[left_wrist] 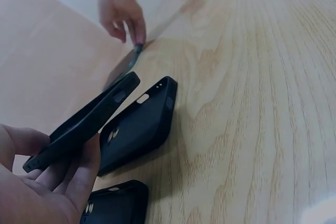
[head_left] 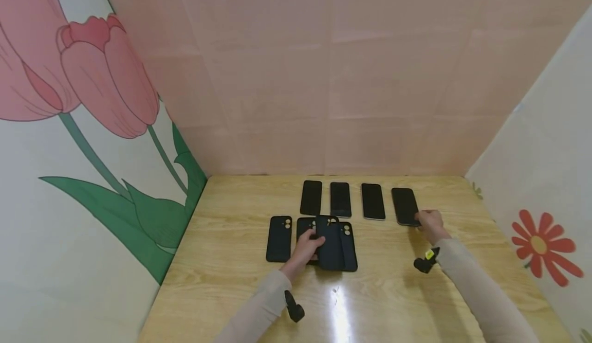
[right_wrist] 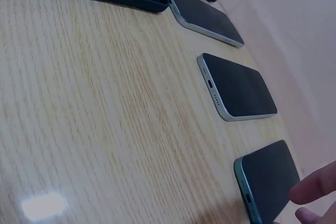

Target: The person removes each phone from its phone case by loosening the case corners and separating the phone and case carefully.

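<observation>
My left hand (head_left: 303,249) grips a black phone case (head_left: 329,248) by its side, thumb on the inner face. In the left wrist view that case (left_wrist: 84,119) is tilted above the table, over two other cases. One of these, a black phone case (left_wrist: 142,121), lies with its hollow side up. My right hand (head_left: 430,223) pinches the lower right edge of the rightmost smartphone (head_left: 405,206). In the right wrist view this phone (right_wrist: 268,182) shows a dark screen and greenish frame, with a fingertip over its edge.
Three more smartphones, (head_left: 311,197) (head_left: 340,199) (head_left: 372,201), lie screen up in a row at the back of the wooden table (head_left: 222,291). Another black case (head_left: 279,238) lies left of my left hand. A pink wall (head_left: 324,101) rises behind the table.
</observation>
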A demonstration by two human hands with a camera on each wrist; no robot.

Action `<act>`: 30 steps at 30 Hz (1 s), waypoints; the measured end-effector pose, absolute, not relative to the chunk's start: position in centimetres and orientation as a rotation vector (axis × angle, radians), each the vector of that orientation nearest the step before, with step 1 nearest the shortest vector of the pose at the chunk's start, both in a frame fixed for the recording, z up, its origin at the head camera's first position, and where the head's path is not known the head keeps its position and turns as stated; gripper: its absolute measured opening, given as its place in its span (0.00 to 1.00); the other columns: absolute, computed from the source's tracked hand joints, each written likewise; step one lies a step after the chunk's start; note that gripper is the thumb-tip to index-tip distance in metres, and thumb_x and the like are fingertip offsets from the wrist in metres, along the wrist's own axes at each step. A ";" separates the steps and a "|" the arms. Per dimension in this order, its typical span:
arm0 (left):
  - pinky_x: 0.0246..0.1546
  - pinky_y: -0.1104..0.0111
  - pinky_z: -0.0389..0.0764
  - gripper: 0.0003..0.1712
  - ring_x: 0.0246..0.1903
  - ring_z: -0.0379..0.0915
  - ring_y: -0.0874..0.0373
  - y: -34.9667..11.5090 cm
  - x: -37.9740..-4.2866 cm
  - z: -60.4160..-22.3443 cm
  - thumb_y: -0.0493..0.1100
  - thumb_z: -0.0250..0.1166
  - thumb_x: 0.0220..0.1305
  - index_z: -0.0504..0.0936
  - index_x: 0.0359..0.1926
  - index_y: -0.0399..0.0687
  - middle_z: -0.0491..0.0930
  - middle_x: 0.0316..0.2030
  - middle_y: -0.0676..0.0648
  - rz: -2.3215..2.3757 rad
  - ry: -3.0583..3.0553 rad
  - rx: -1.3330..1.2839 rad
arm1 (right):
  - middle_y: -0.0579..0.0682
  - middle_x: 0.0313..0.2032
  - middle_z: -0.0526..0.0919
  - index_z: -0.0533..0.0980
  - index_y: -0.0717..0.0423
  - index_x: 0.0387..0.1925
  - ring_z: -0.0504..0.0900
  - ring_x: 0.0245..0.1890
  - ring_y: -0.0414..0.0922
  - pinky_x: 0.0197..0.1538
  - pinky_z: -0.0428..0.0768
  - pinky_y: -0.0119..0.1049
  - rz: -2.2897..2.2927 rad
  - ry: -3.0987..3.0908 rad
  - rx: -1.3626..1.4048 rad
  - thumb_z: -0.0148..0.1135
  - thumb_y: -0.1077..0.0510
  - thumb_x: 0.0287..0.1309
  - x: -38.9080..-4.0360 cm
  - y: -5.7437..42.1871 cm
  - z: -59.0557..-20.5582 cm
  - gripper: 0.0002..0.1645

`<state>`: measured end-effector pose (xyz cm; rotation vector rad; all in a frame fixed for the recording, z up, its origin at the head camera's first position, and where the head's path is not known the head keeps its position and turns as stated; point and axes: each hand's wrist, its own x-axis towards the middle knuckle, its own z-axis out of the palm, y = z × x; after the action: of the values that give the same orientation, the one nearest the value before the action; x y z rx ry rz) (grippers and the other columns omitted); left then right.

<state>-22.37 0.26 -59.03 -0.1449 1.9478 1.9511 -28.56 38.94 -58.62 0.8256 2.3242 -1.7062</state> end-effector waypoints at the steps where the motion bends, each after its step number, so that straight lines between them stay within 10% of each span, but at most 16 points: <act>1: 0.40 0.57 0.83 0.28 0.42 0.81 0.52 0.4 -22.3 -59.1 0.42 0.61 0.71 0.67 0.67 0.35 0.80 0.49 0.41 1.962 1.940 -0.133 | 0.74 0.69 0.54 0.50 0.78 0.69 0.63 0.62 0.64 0.62 0.68 0.54 -1.712 2.324 0.814 0.48 0.64 0.59 -28.5 39.0 -58.6 0.40; 8: 0.42 0.57 0.83 0.33 0.42 0.81 0.52 1.0 -22.2 -59.2 0.43 0.63 0.70 0.64 0.70 0.33 0.79 0.52 0.40 1.978 1.906 -0.092 | 0.73 0.65 0.57 0.49 0.76 0.70 0.67 0.52 0.58 0.55 0.72 0.50 -1.750 2.318 0.815 0.48 0.65 0.60 -27.9 39.6 -58.8 0.39; 17: 0.37 0.59 0.84 0.24 0.38 0.82 0.54 1.9 -22.3 -58.8 0.44 0.63 0.70 0.74 0.61 0.34 0.83 0.43 0.44 1.971 1.931 -0.003 | 0.48 0.30 0.74 0.65 0.72 0.61 0.75 0.30 0.42 0.40 0.80 0.38 -1.993 2.233 0.827 0.46 0.72 0.58 -27.2 38.9 -57.6 0.27; 30: 0.41 0.55 0.84 0.33 0.43 0.82 0.45 5.5 -21.3 -58.8 0.40 0.66 0.67 0.66 0.64 0.24 0.80 0.47 0.32 2.051 1.882 -0.034 | 0.42 0.28 0.79 0.72 0.71 0.50 0.79 0.30 0.38 0.38 0.82 0.33 -2.054 2.145 0.621 0.45 0.73 0.66 -24.5 38.4 -57.6 0.14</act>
<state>-21.26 5.49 -58.81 -0.0341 1.8820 2.0510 -24.52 38.43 -57.64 0.6208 2.1452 -2.0541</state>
